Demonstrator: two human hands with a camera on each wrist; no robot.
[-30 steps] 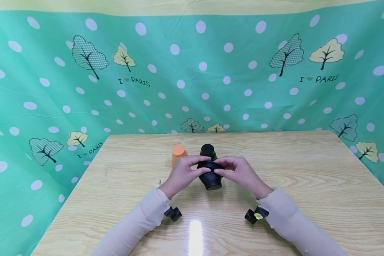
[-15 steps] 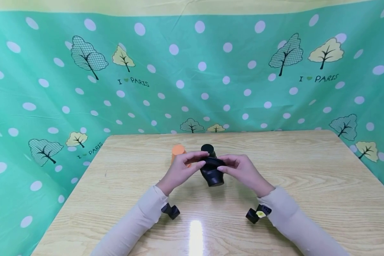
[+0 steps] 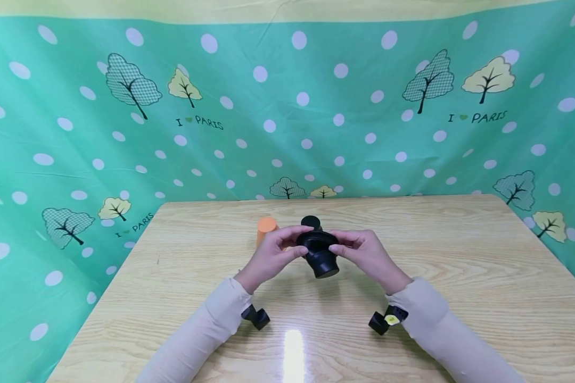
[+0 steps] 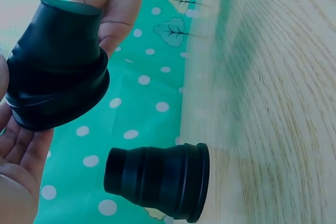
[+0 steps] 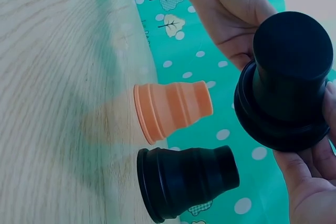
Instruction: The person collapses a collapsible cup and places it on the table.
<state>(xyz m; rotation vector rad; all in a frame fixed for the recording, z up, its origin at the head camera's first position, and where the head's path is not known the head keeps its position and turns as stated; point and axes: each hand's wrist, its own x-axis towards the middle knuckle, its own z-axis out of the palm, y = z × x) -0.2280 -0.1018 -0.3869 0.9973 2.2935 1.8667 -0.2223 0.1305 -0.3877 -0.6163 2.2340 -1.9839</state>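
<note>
Thumb and fingers of a person's left hand [image 3: 274, 256] grip one side of a black, tapered, rubbery-looking tiered cup [image 3: 322, 261], and the person's right hand [image 3: 368, 254] grasps its other side, each thumb on the side towards the person. The held cup is raised above a pale wood-grain tabletop [image 3: 211, 234], a little left of midway between its side edges. It is tilted, its broad rim turned towards the far edge and its narrow closed end facing down towards the person; the tiers sit askew, partly pushed into one another. Behind it, closer to the far edge, a second black tiered cup [image 3: 310, 222] stands upside down on its wide rim, partly hidden in the head view. Just beside that, towards the left edge, an orange tiered cup [image 3: 267, 225] stands the same way up; whether the two standing cups touch cannot be told. Pale long sleeves [image 3: 455, 332] cover both forearms, with a small black camera [image 3: 257, 317] under each wrist. Beyond the far edge hangs a green fabric curtain [image 3: 287, 106] with white dots, printed trees and lettering.
</note>
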